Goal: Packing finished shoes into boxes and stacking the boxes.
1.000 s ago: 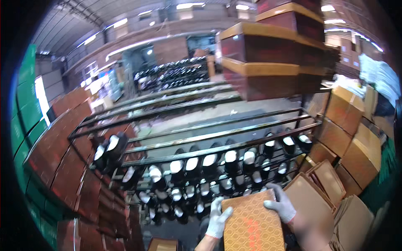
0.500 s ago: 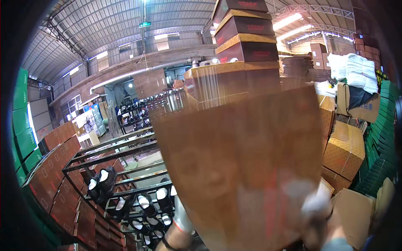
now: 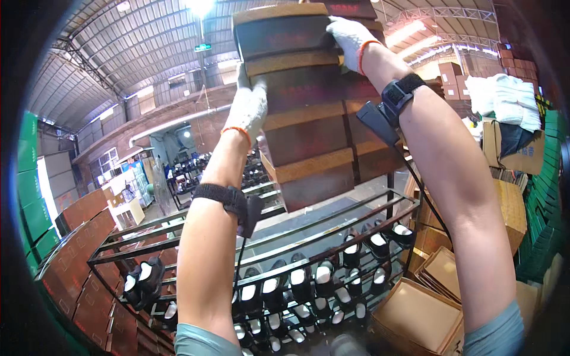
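Both my arms reach up and forward to a tall stack of dark brown shoe boxes [image 3: 306, 133] with tan lids. My left hand [image 3: 249, 107], in a white knit glove with an orange cuff, presses the left side of the upper boxes, its fingers pointing up. Gloved the same way, my right hand [image 3: 355, 40] grips the right edge of the top shoe box [image 3: 288, 34]. The boxes sit between my two hands. Part of a second column of boxes [image 3: 368, 130] shows behind on the right. Black straps with small devices circle both forearms.
Below is a black metal rack [image 3: 273, 234] holding several black shoes with white insides [image 3: 323, 273]. Open tan box lids [image 3: 418, 314] lie at lower right. Brown boxes [image 3: 89, 296] line the left; green boxes [image 3: 537, 202] and white cloth bundles [image 3: 504, 101] stand right.
A blurred brown surface between my hands filled the middle before. Now my hands are raised to the stack, where a front left column of boxes stands higher. The rack below is uncovered.
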Available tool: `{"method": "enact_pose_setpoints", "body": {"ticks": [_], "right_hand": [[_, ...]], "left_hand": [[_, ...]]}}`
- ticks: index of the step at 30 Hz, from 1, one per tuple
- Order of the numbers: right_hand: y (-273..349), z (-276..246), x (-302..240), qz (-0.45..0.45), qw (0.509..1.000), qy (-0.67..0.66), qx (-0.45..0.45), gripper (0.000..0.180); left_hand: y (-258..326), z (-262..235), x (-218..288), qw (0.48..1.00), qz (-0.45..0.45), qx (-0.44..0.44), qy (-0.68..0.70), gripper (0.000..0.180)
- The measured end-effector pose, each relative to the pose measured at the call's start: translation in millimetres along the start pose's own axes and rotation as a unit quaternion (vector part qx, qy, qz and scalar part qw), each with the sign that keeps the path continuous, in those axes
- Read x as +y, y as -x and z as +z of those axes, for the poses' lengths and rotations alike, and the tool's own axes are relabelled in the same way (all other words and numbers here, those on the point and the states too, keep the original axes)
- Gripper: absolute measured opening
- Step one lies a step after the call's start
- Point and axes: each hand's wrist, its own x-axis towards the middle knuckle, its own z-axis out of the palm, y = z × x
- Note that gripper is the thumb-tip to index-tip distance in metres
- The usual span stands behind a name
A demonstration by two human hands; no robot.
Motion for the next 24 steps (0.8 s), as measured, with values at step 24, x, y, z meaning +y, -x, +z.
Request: {"method": "enact_pose_setpoints", "body": {"ticks": [24], "right_hand": [[643, -550, -330, 0.525, 0.521, 0.04, -0.672, 0.029]], "left_hand": [[399, -71, -95, 0.98, -0.059, -0.02, -0.189, 0.069]]}}
